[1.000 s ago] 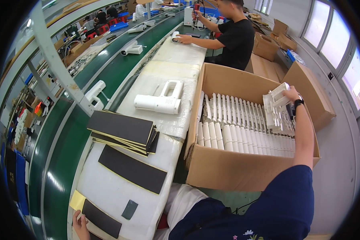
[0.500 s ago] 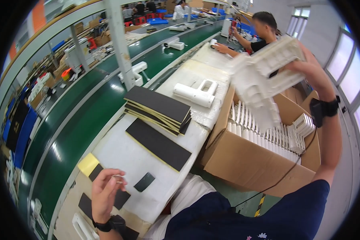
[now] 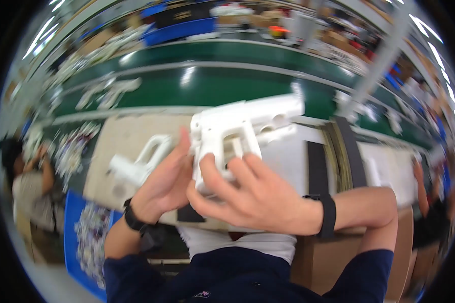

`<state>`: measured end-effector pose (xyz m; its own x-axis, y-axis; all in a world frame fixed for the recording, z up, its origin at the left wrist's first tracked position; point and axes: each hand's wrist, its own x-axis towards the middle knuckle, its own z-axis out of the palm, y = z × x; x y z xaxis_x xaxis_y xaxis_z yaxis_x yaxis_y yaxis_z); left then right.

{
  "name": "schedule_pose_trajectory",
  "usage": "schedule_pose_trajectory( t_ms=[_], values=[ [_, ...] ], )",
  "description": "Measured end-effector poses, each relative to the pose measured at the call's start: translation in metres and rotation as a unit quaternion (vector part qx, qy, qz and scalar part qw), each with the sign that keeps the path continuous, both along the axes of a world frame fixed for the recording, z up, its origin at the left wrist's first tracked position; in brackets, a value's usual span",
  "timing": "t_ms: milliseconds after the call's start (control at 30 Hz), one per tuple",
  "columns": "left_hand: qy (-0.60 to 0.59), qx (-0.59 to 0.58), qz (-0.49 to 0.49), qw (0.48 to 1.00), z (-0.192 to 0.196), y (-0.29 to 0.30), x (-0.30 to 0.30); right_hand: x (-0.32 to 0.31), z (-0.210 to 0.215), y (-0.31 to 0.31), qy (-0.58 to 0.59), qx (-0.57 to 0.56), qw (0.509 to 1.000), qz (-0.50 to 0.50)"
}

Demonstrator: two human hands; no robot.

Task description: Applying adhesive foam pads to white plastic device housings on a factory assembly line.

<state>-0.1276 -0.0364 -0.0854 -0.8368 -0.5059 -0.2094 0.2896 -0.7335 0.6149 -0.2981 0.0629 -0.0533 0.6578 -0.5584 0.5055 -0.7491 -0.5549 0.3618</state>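
A white plastic gun-shaped housing (image 3: 247, 118) with a looped handle is held above the bench in front of me, slightly blurred. My right hand (image 3: 260, 194) grips it by the handle, with fingers curled around and into the loop. Beside the handle's left end is my left hand (image 3: 162, 189), a digit stretched upward and the palm toward the housing. Some of its fingers are hidden, and I cannot tell whether they touch the part. A similar white housing (image 3: 134, 169) lies on the bench just left of my left hand.
Black foam sheets with yellowish edges (image 3: 346, 154) are stacked to the right. Beyond the bench runs a green conveyor belt (image 3: 167, 93) carrying white parts. A blue bin (image 3: 73, 242) of small parts stands at lower left, a carton (image 3: 359, 257) at lower right. People sit on both sides.
The view has turned left, toward the conveyor. My right hand has brought a white housing from above the carton to over the bench. My left hand is now close beside it.
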Motion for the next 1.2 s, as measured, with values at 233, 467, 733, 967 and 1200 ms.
schedule_pose_trajectory(
  t_ms=[233, 467, 733, 967, 1200],
  values=[
    [-0.269, -0.134, 0.246, 0.922, 0.026, 0.025, 0.064, 0.072, -0.024, -0.038, 0.081, -0.037, 0.983, 0.163],
    [-0.202, -0.162, 0.326, 0.909, 0.012, -0.056, 0.154, 0.046, -0.013, -0.12, -0.281, 0.2, 0.894, 0.284],
    [-0.335, -0.209, 0.253, 0.883, -0.023, -0.177, 0.228, 0.051, -0.095, -0.261, -0.673, 0.589, 0.448, -0.021],
    [-0.375, -0.239, 0.142, 0.884, -0.082, -0.232, 0.196, 0.095, -0.17, -0.32, -0.732, 0.59, 0.34, -0.019],
    [-0.435, -0.306, 0.079, 0.843, -0.108, -0.254, 0.191, 0.091, -0.211, -0.345, -0.641, 0.614, 0.448, -0.103]
  ],
)
